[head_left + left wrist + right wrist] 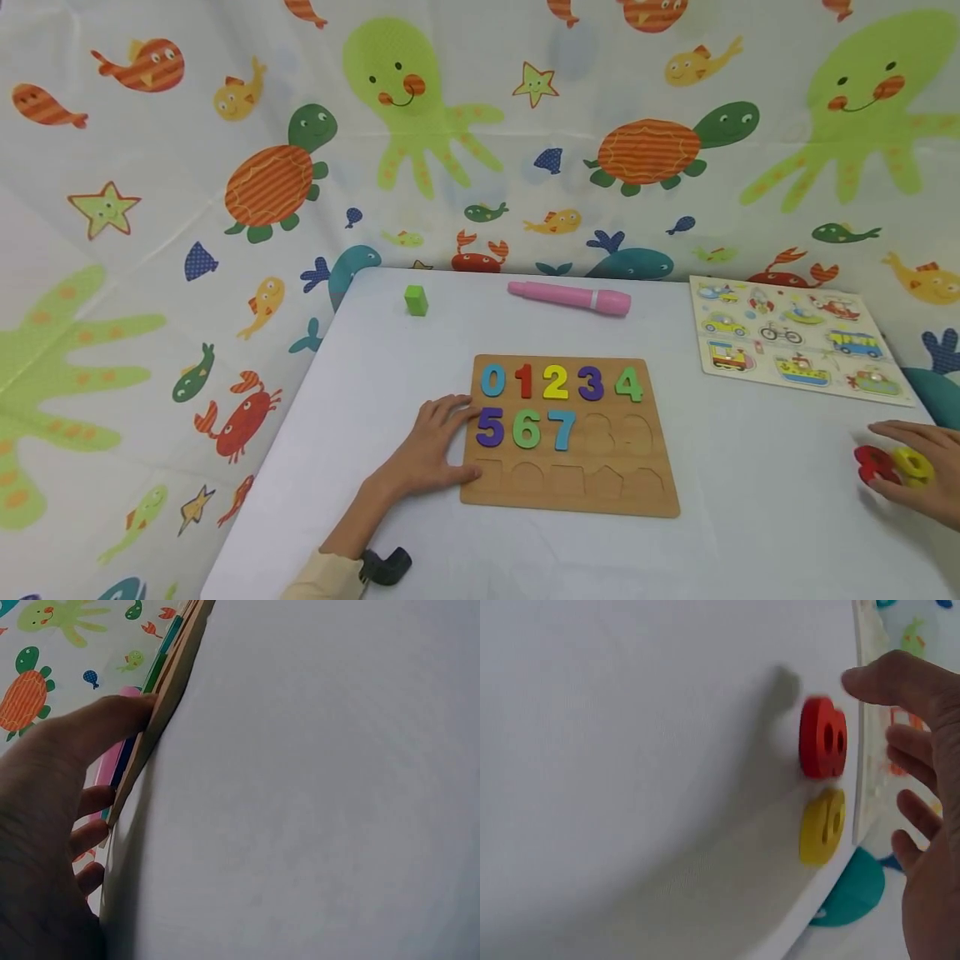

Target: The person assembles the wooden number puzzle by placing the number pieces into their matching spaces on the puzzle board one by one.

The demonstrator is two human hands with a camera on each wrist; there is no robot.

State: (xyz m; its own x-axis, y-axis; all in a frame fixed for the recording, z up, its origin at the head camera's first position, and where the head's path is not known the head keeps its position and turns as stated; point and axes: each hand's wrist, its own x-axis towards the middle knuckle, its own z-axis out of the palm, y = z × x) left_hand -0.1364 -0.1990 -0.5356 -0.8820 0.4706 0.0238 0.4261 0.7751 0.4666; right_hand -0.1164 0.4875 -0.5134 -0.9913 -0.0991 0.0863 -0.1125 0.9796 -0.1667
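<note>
A wooden number puzzle board lies mid-table in the head view, with numerals 0 to 7 seated in its upper two rows. My left hand rests at the board's left side, thumb and fingers spread apart and touching its edge. Far to the right, my right hand hovers close over a red number 8 and a yellow number 9 on the white cloth. In the right wrist view, its thumb and fingers are apart, with neither numeral between them. The head view shows the hand partly cut off by the frame.
A pink pen-like stick lies behind the board, with a small green block to its left. A vehicle picture puzzle lies at the back right. A sea-animal curtain hangs behind the table.
</note>
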